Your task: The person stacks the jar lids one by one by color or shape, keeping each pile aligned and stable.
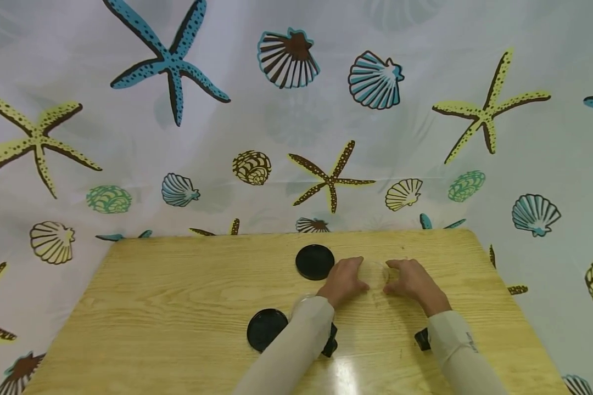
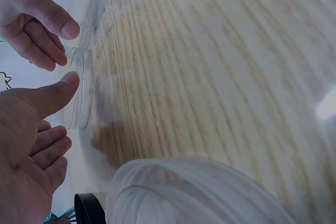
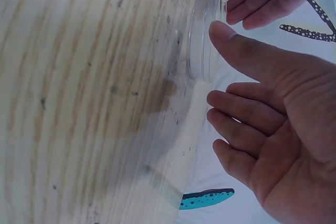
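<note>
Flanking a clear round dish [image 1: 374, 275] on the bench [image 1: 178, 285], right of centre in the frame — left hand [image 1: 345, 281] and right hand [image 1: 411, 281] face each other.
Each grip is spread — seemingly to suit the round outline; whether they touch it, I cannot tell.

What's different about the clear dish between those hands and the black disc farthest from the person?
The clear dish is see-through, while the black disc is dark and opaque. The clear dish sits between the left hand and right hand; the black disc lies left of both. Both are round and rest on the wooden table.
</note>
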